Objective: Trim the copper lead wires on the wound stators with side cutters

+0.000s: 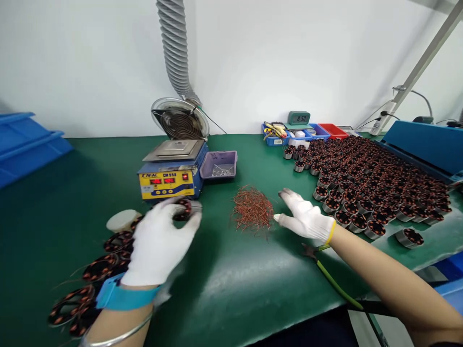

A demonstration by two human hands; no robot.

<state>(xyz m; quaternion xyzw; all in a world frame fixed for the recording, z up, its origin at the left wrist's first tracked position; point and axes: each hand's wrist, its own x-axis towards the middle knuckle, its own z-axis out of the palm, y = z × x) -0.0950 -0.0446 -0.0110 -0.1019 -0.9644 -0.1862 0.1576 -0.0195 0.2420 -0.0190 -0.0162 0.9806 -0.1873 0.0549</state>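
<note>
My left hand point(157, 246), in a white glove with a blue wrist strap below it, is closed around a copper-wound motor stator point(183, 210) in front of the yellow-fronted solder pot point(168, 185). More stators point(101, 267) lie to the left of and behind this hand, partly covered by it. My right hand point(304, 217), also gloved, has its fingers stretched out and holds nothing. Its fingertips are just right of a loose heap of copper wire clippings point(252, 208). Green-handled side cutters point(331, 279) lie on the table below my right wrist.
Many stators point(361, 183) stand packed together on the right. A purple tray point(219, 166) sits beside the solder pot, under a grey exhaust hose point(173, 43). Small bins, one a red bin point(333, 130), and a clock point(299, 118) stand at the back. Blue crates point(31, 144) are far left.
</note>
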